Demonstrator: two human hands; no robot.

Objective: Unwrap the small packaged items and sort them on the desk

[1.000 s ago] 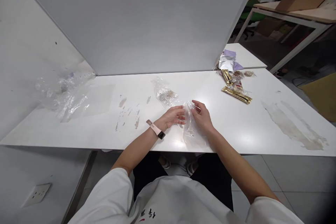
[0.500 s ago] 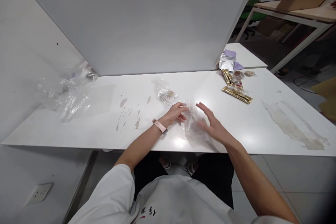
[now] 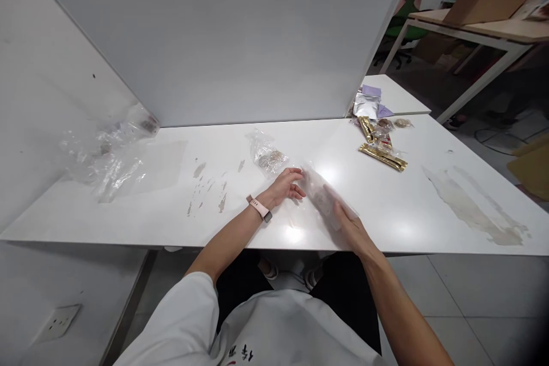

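In front of me, above the table's near part, is a clear plastic bag (image 3: 319, 194), raised and slanting down to the right. The upper fingertips of my left hand (image 3: 286, 186) pinch its left end, while the lower fingers curl loosely apart from it. My right hand (image 3: 349, 226) grips the bag's right side, its fingers partly behind the film. Whether some fingers lie inside the bag, I cannot tell. Just beyond my left hand lies a crinkled clear bag (image 3: 269, 157) with small brownish contents.
Crumpled clear plastic (image 3: 103, 154) lies against the left wall. Gold stick packets (image 3: 382, 157), small wrapped pieces (image 3: 402, 123) and a silver pouch (image 3: 366, 107) sit at the back right. A grey panel (image 3: 240, 40) stands along the table's (image 3: 141, 217) back edge.
My right hand moved away from the bag with its fingers spread, then came back and took hold of its right side. The bag has lifted and tilted. My left hand stayed nearly in place.
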